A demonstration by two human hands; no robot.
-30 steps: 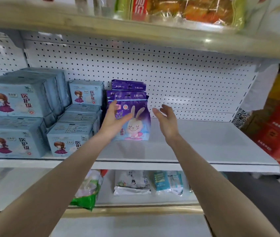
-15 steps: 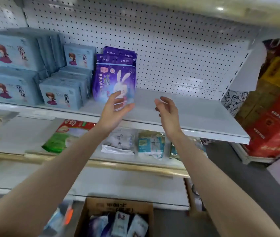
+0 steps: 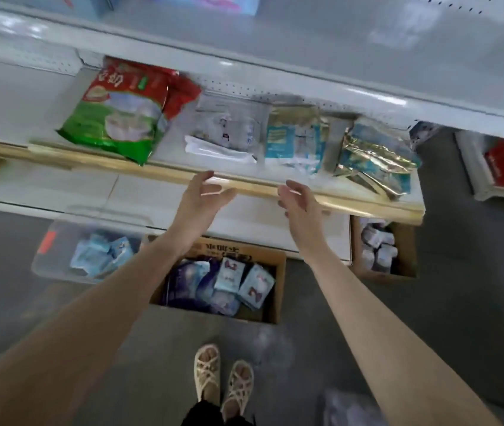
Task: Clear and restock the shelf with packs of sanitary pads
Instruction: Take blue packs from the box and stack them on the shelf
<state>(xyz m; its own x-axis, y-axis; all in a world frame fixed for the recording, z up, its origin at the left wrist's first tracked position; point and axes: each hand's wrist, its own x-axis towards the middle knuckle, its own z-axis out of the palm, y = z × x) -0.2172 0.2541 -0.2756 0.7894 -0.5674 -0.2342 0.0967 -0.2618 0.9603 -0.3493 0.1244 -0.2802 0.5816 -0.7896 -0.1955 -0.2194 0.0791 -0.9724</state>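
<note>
Left hand [image 3: 198, 199], right hand [image 3: 300, 206]: empty, fingers loosely spread, held apart before lower shelf edge [image 3: 152, 172]. Pad packs [image 3: 255, 285]: blurred, seemingly mixed, in cardboard box [image 3: 280, 290] on floor below.

Along the frame's top edge, a pale blue pack [image 3: 87, 4] and a pink pack [image 3: 214, 3] are cut off. The left forearm [image 3: 115, 305] hides the cardboard box's [image 3: 278, 287] left side. At lower right, a bluish shape [image 3: 346, 407] is too blurred to identify.
</note>
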